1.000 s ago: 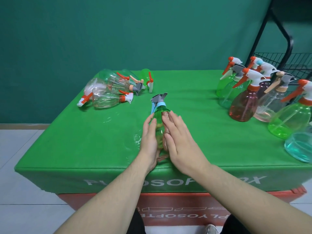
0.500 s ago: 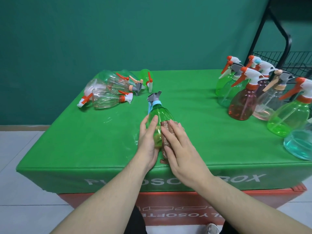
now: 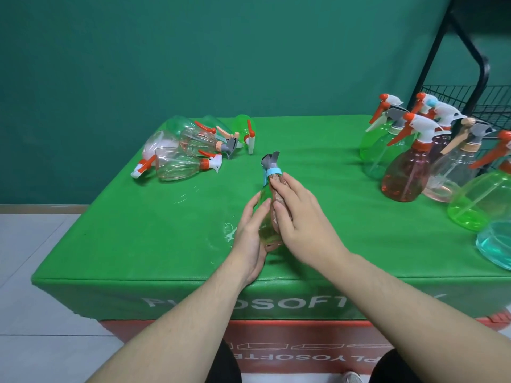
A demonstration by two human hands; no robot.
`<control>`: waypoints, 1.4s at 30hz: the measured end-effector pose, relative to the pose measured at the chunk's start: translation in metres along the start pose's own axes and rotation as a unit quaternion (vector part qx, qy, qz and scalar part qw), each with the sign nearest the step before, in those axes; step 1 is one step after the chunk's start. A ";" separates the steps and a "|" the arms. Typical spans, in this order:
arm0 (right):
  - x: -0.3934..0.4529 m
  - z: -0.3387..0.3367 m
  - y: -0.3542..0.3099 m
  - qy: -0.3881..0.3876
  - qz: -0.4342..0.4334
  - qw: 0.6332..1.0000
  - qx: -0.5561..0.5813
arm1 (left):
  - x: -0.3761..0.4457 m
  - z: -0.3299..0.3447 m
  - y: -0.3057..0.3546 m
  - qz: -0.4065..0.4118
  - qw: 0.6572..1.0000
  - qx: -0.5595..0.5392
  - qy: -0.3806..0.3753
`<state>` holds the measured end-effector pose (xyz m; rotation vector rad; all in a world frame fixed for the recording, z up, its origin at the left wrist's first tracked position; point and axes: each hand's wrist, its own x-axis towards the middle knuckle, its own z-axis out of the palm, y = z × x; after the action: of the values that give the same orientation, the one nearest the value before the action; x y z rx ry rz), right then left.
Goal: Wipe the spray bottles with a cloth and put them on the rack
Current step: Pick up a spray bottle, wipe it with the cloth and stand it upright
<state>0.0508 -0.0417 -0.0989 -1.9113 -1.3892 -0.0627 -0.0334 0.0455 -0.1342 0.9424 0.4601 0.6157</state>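
A green spray bottle (image 3: 263, 195) with a grey nozzle and a blue collar is tilted away from me above the green table (image 3: 138, 230), near its front middle. My left hand (image 3: 249, 239) holds the bottle's lower body from the left, thumb under the base. My right hand (image 3: 307, 225) holds a brownish cloth (image 3: 277, 196) against the right side of the bottle, fingertips just below the blue collar. Most of the bottle's body is hidden by my hands.
Several clear and green spray bottles (image 3: 179, 164) lie in a heap at the table's back left. Several upright bottles (image 3: 406, 172) stand along the right side. A black wire rack (image 3: 481, 98) stands behind them at the far right. A wet patch (image 3: 229, 230) sits left of my hands.
My right hand has slid the cloth up the bottle from its lower body to just under the collar. The bottle's nozzle has tipped a little further away from me.
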 end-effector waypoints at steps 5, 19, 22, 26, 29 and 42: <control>0.025 0.000 0.004 -0.011 0.065 0.996 0.061 | 0.002 0.000 -0.001 0.010 1.000 -0.009 -0.006; -0.011 0.009 -0.001 0.007 -0.028 0.999 -0.023 | -0.002 0.005 0.002 0.015 0.999 -0.011 0.031; -0.021 0.013 0.001 0.025 -0.074 0.996 -0.039 | -0.003 0.006 0.002 0.021 0.999 -0.016 0.041; -0.035 0.017 0.005 0.031 -0.110 0.992 -0.054 | -0.007 0.010 0.005 0.028 0.998 -0.016 0.053; -0.047 0.016 0.009 0.019 -0.108 0.992 -0.066 | -0.007 0.012 0.006 0.044 0.997 -0.003 0.064; -0.047 0.008 0.000 0.006 -0.016 1.000 0.004 | -0.008 0.009 0.005 0.034 0.999 0.006 0.037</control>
<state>0.0291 -0.0740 -0.1258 -1.8796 -1.4097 -0.0851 -0.0357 0.0370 -0.1243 0.9527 0.5004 0.7113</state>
